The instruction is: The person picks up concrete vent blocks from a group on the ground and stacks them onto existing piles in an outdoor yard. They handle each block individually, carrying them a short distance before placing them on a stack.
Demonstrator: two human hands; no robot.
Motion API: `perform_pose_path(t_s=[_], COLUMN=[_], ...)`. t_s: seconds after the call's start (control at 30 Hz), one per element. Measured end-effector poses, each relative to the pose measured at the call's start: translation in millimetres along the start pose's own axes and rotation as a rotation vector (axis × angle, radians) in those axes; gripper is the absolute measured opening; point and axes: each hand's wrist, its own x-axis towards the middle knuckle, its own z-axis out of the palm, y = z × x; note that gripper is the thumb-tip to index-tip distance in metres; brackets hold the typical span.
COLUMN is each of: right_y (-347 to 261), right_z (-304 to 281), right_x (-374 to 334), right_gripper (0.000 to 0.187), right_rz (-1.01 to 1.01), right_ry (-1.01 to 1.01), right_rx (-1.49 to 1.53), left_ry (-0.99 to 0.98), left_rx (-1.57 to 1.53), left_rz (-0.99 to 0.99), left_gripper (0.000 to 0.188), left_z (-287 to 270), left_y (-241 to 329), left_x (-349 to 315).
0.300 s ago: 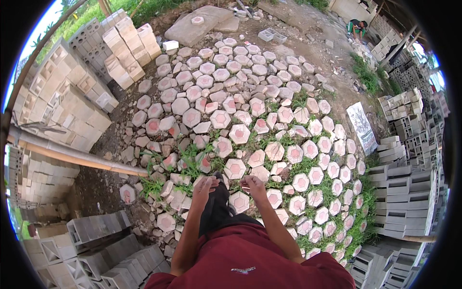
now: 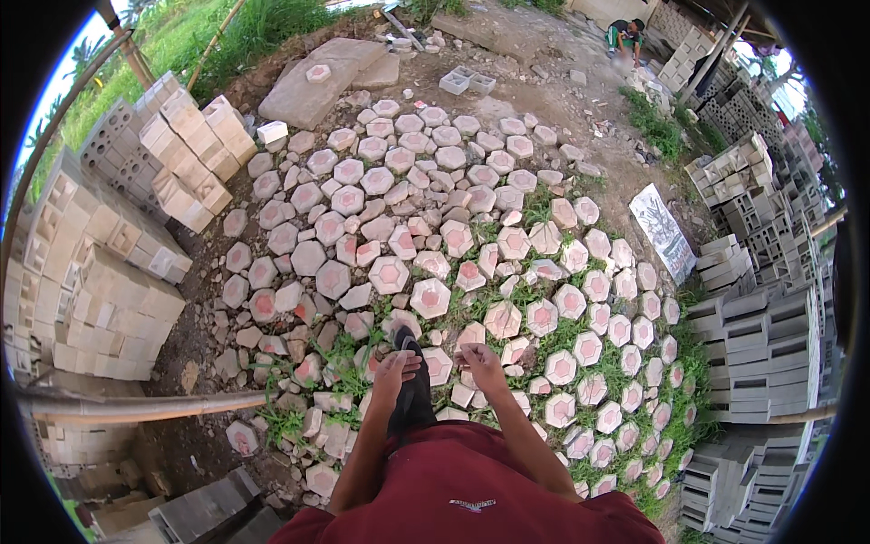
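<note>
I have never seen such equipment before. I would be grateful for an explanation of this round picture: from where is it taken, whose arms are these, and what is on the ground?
There is no robot here. A person in a dark red shirt wears a wide fisheye camera on the head, looking down, so straight edges appear bent. The forearms are the wearer's own. The left hand and right hand are bare, in front of the body; I see nothing held in either. On the ground lie many hexagonal paving blocks, many with pinkish centres, among broken stones and grass. Building blocks are stacked on both sides. At the top right, another person bends down.
</note>
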Motion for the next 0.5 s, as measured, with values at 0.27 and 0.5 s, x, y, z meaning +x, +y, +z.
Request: perform_pose_path(t_s=[0.27,0.5], right_y=[-136.9,-220.4], right_z=[-5.3,0.6], right_x=[162.6,269.1], right_gripper=[0.025,0.025], right_rz=[-0.116,-0.142], right_ry=[0.015,0.090], right_rx=[-0.010,0.088], left_ry=[-0.104,-0.143], left_rx=[-0.021,0.058], left_rz=[0.188,0.168], left_gripper=[0.036,0.037], left_z=[39.3,78.0], left_y=[190.8,276.9], left_x=[169.8,285.4])
